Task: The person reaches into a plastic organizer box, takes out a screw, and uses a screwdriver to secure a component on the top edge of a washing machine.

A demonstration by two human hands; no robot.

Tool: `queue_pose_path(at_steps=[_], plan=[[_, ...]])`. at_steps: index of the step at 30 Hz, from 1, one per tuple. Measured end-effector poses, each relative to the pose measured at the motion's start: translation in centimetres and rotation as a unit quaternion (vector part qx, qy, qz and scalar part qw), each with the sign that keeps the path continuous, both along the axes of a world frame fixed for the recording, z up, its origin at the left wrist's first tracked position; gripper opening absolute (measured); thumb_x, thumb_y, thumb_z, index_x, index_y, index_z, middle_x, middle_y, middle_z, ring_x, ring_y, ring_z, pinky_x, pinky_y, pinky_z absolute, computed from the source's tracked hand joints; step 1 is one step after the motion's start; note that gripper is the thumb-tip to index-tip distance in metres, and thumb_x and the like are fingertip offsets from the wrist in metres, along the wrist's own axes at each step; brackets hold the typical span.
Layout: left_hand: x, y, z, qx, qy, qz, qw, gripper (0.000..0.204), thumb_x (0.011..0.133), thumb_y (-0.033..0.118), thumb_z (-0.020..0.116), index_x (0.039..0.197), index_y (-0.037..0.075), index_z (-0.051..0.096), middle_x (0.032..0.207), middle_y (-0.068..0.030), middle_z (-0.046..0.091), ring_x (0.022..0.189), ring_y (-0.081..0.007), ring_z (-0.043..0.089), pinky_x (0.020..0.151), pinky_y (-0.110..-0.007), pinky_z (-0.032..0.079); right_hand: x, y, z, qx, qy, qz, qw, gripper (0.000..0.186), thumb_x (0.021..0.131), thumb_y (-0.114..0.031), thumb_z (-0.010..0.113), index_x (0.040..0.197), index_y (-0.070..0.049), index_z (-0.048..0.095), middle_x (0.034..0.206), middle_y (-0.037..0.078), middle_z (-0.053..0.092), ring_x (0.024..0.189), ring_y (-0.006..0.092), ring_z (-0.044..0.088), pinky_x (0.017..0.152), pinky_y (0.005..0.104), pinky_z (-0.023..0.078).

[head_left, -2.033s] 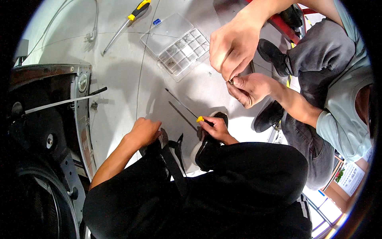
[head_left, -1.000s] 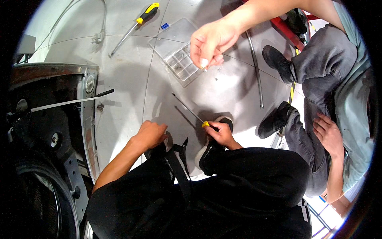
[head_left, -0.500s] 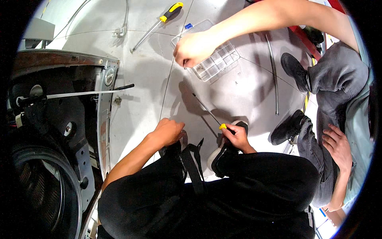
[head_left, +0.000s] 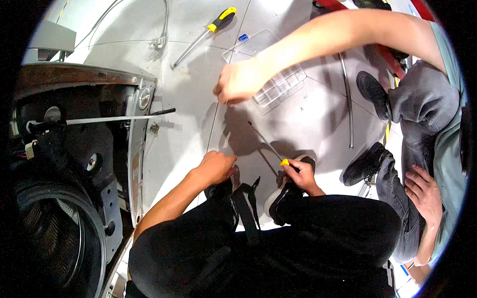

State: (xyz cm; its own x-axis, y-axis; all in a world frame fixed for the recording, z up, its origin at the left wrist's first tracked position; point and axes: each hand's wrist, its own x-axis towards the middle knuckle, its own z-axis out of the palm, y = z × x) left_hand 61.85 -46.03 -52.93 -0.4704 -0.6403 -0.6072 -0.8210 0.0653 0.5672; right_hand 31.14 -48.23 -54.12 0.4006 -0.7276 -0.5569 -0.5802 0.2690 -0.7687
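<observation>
My right hand (head_left: 302,177) is closed round the yellow and black handle of a screwdriver (head_left: 268,144), above my right shoe. The thin shaft slants away to the far left, over the floor. My left hand (head_left: 216,168) is curled closed above my left shoe. Whatever its fingers may hold is hidden. Beyond my hands, a co-worker's hand (head_left: 241,83) reaches in from the right, somewhat blurred, beside a clear plastic compartment box (head_left: 280,87). Its fingertips are too unclear to show whether they hold anything.
An opened washing machine (head_left: 112,208) stands at my left, with a pale rod (head_left: 109,119) jutting from it. A larger screwdriver (head_left: 203,37) and a plug (head_left: 158,42) lie on the far floor. A metal bar (head_left: 347,99) lies right, near the co-worker's shoes (head_left: 372,94).
The co-worker's hand has moved from over the compartment box toward me, to its near left side. My hands keep their poses; the whole view has shifted slightly.
</observation>
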Motion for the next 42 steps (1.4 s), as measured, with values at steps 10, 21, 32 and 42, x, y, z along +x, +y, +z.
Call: queue_pose_path(at_steps=[10,21,32,42], plan=[[0.7,0.6,-0.5,-0.003,0.045,0.056,0.997,0.028,0.083,0.029,0.059,0.093,0.004,0.057,0.071,-0.0193,0.062,0.073,-0.0377,0.061,0.064,-0.046,0.048,0.2,0.1,-0.3,0.021,-0.009,-0.014,1.0,0.028,0.084,-0.018,0.064,0.103,0.003,0.063,0.079,0.011,0.067,0.067,0.0086,0.059,0.063,0.0235,0.047],[2.7,-0.8,-0.3,-0.017,0.06,0.098,0.993,0.027,0.082,0.026,0.06,0.098,0.003,0.058,0.081,-0.0185,0.063,0.079,-0.0378,0.061,0.067,-0.046,0.048,0.3,-0.1,0.0,0.048,-0.019,-0.023,0.998,0.029,0.084,-0.018,0.062,0.103,0.003,0.062,0.078,0.01,0.066,0.067,0.009,0.059,0.063,0.0239,0.046],[3.7,-2.0,-0.2,-0.036,0.049,0.133,0.989,0.028,0.083,0.024,0.06,0.102,0.004,0.058,0.091,-0.0154,0.065,0.085,-0.0326,0.062,0.072,-0.042,0.049,0.2,-0.1,-0.1,0.051,-0.018,-0.032,0.998,0.03,0.084,-0.02,0.063,0.102,0.003,0.063,0.075,0.009,0.066,0.065,0.0088,0.059,0.061,0.0237,0.046],[4.6,-3.0,-0.6,-0.054,0.058,0.219,0.972,0.025,0.082,0.022,0.06,0.099,0.004,0.062,0.095,-0.0144,0.064,0.085,-0.0318,0.062,0.074,-0.04,0.048,0.0,0.1,-0.3,0.055,-0.03,-0.044,0.997,0.03,0.085,-0.019,0.063,0.103,0.005,0.062,0.08,0.007,0.067,0.067,0.0084,0.058,0.063,0.0231,0.046]])
